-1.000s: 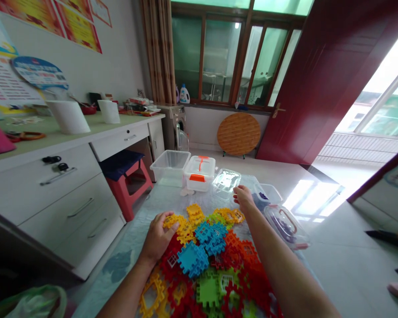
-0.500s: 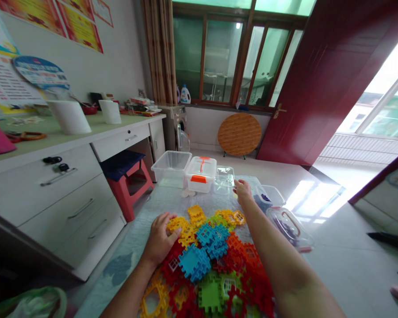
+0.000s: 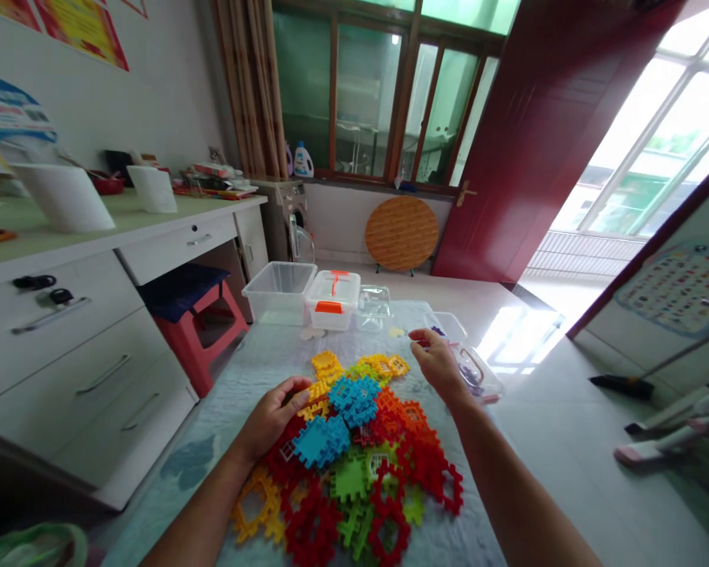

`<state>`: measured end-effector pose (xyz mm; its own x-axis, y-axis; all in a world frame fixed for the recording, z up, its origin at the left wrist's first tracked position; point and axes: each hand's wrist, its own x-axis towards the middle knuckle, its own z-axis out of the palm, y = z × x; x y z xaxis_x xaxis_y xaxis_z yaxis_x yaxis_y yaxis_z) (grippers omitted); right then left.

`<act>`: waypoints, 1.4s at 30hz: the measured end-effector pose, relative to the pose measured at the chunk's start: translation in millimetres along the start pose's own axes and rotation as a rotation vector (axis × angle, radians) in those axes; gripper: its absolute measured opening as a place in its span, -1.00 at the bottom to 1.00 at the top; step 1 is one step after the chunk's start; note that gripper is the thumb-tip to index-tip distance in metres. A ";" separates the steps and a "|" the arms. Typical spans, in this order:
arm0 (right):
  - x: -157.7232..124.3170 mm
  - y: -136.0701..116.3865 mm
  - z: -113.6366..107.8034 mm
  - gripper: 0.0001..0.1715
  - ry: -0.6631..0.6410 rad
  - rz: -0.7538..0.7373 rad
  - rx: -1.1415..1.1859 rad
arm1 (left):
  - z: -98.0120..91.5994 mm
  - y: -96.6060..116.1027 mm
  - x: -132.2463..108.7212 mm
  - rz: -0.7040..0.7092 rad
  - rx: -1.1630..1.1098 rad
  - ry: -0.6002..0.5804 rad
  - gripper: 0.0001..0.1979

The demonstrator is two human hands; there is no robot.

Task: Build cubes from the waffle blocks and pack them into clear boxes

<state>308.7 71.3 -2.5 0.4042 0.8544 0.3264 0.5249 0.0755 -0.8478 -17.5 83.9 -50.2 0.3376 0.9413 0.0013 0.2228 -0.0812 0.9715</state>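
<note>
A heap of interlocking plastic building tiles lies on the pale blue cloth (image 3: pixel 198 472). It includes yellow tiles (image 3: pixel 326 366), blue tiles (image 3: pixel 322 441), green tiles (image 3: pixel 350 476), orange tiles (image 3: pixel 412 415) and red tiles (image 3: pixel 313 516). My left hand (image 3: pixel 277 413) rests at the heap's left edge, its parted thumb and fingers touching the yellow tiles. Raised over the cloth to the right of the heap is my right hand (image 3: pixel 440 364), fingers loosely stretched and nothing visible in them. It is nearest to a clear lidded box (image 3: pixel 476 374) with purple pieces inside.
Behind the heap stand an uncovered clear bin (image 3: pixel 279 291), a box with orange latches (image 3: pixel 333 299) and a clear container (image 3: pixel 373 303). A red stool (image 3: pixel 216 339) and white drawers (image 3: pixel 112 378) are at left. A round wooden board (image 3: pixel 402 234) leans by the far wall.
My right hand has drawn back from the clear container toward the right side of the heap. My left hand stays at the yellow tiles. The whole view has turned slightly right.
</note>
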 end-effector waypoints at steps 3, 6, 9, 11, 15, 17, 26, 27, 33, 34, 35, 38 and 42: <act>8.3 -4.2 -30.6 -0.76 0.050 -0.073 -0.232 | -0.3 1.1 -1.5 -0.047 -0.142 -0.009 -0.54; 17.4 -7.1 -57.7 -0.72 0.034 -0.115 -0.539 | -1.9 -1.8 0.1 -0.079 -0.244 0.017 -0.48; 14.6 -3.8 -80.4 -0.65 0.005 -0.047 -0.847 | -2.5 -4.8 2.0 -0.078 -0.248 0.043 -0.46; 5.8 2.7 -91.0 -0.64 -0.032 0.058 -0.968 | -2.3 -5.8 2.9 -0.065 -0.217 0.055 -0.46; -16.5 17.8 -98.8 -0.70 -0.074 0.149 -0.956 | -3.0 -7.2 4.4 -0.028 -0.136 0.092 -0.45; -25.7 20.9 -97.0 -0.67 -0.025 0.098 -0.882 | -4.4 -7.1 4.8 0.016 -0.064 0.139 -0.44; -55.5 -30.9 -52.2 -0.71 -0.070 -0.384 -0.443 | -1.3 14.7 -9.0 0.212 0.156 0.306 -0.60; -59.4 -40.7 -44.5 -0.72 -0.088 -0.431 -0.426 | 0.6 18.1 -11.5 0.213 0.136 0.295 -0.62; -87.3 -86.0 5.3 -0.76 -0.172 -0.586 -0.348 | 13.4 37.7 -27.1 0.267 -0.139 0.053 -0.57; -92.0 -89.6 12.9 -0.76 -0.194 -0.590 -0.336 | 15.0 40.0 -28.8 0.270 -0.162 0.027 -0.53; -96.2 -92.1 19.6 -0.76 -0.220 -0.590 -0.321 | 16.2 41.8 -30.0 0.266 -0.169 0.017 -0.51; -103.8 -92.5 30.3 -0.78 -0.308 -0.571 -0.248 | 17.9 43.9 -30.7 0.212 -0.144 0.048 -0.54; -101.7 -81.5 23.0 -0.60 -0.218 -0.477 -0.140 | 18.9 43.0 -29.6 0.166 -0.156 0.094 -0.59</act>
<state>207.7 -9.9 23.8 -0.0604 0.8301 0.5543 0.7130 0.4246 -0.5580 -0.6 46.4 -12.9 0.2694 0.9462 0.1794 0.0244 -0.1930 0.9809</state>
